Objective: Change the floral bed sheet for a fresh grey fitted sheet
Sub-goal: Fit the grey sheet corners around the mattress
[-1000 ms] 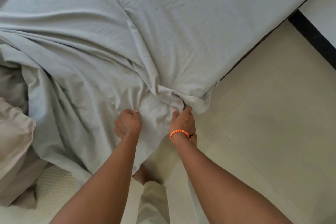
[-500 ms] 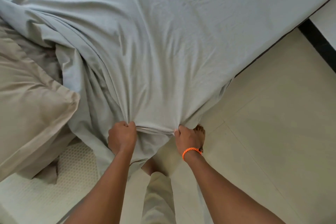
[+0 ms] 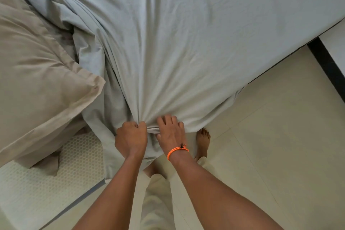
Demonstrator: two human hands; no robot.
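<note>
Here, left hand (image 3: 131,139) gripping grey sheet (image 3: 186,43), right hand (image 3: 171,132) flat, mattress corner hidden.

**Pale tiles, dark trim, a bare mattress corner**

We see a floor of large, glossy cream tiles (image 3: 280,136) filling the four o'clock side. At two o'clock a black strip (image 3: 325,65) borders a white panel (image 3: 336,37). At eight o'clock lies a white mattress with a honeycomb quilted surface (image 3: 46,188), a beige pillow with a flanged edge (image 3: 37,73) upon it. Light is soft and even.

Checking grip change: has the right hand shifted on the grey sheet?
Yes. The right hand now lies flatter over the grey sheet, closer to the left hand.
</note>
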